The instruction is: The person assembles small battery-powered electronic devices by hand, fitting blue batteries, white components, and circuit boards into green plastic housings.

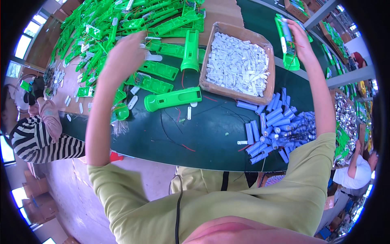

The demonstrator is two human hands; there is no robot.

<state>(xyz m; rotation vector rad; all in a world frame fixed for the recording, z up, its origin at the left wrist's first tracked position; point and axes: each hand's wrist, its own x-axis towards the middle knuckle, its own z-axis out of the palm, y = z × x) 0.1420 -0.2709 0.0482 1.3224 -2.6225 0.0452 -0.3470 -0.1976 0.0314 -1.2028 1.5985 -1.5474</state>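
My left hand [126, 55] is smeared by motion over the right part of a heap of green flashlight shells [91, 53]; its fingers cannot be made out. At the far right, my right hand [300, 37] is closed on a green flashlight shell [290, 59] with a blue battery cell [287, 30] and thin red wires in it. Two green flashlight bodies lie nearer the middle: a flashlight body [190, 51] pointing away from me and a flashlight body [174, 99] lying sideways. Open half shells [156, 83] rest beside them.
A cardboard box [240, 96] full of small white parts stands mid-table. Right of it lies a pile of blue battery cells [274, 118] with dark wires. Loose wires cross the dark green table [211, 138]. A person in striped clothing [34, 136] sits at the left; another person in white [355, 175] is at right.
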